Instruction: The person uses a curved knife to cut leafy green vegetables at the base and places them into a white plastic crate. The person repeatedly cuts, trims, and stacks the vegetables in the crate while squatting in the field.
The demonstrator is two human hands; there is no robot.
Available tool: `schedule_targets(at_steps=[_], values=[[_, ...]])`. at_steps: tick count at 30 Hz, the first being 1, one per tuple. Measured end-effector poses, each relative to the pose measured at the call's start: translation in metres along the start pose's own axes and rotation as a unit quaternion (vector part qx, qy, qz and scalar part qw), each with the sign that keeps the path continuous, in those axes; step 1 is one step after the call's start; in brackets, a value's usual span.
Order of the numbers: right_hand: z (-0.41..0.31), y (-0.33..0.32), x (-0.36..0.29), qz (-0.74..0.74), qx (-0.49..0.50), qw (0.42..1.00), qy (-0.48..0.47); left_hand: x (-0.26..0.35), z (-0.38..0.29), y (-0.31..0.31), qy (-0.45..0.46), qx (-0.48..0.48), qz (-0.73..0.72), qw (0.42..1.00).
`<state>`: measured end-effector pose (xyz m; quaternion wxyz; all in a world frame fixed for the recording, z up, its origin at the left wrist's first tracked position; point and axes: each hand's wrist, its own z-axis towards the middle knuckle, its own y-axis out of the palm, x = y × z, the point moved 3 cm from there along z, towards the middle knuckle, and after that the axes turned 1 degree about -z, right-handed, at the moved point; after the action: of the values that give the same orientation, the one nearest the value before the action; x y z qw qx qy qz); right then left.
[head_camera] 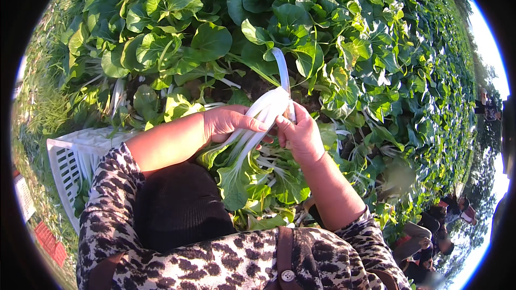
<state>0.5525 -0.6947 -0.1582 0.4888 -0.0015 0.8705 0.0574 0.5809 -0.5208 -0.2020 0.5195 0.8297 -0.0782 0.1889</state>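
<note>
My left hand (231,123) grips a white-stemmed leafy green, like bok choy (262,112), its root end pointing up and away from me and its leaves hanging towards my lap. In my right hand (300,133) is the handle of a sickle (282,66); the curved metal blade rises past the cut end of the stems. My right thumb and fingertips are close against the base of the plant. Below my hands, more of these greens (282,181) lie on the ground.
Dense leafy plants (211,42) grow ahead and to the right. A white slatted plastic crate (66,169) holding greens stands at my left. Red crates (50,243) lie at the far left. Several people (427,229) are at the lower right, some way off.
</note>
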Motion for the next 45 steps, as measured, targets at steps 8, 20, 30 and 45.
schedule_targets(at_steps=[8,20,30,45], values=[[0.005,-0.022,-0.024,-0.43,0.086,0.894,-0.095,0.031,-0.024,-0.024,0.056,0.217,0.288,0.931],[0.088,0.059,0.039,-0.536,-0.046,0.838,-0.092,0.086,-0.108,-0.155,-0.134,0.548,0.786,0.253],[0.209,0.116,0.066,-0.465,-0.005,0.885,-0.024,0.021,-0.125,-0.203,-0.087,0.533,0.784,0.306],[0.216,0.076,0.12,-0.622,-0.305,0.719,0.061,0.029,-0.122,-0.173,-0.091,0.518,0.778,0.344]])
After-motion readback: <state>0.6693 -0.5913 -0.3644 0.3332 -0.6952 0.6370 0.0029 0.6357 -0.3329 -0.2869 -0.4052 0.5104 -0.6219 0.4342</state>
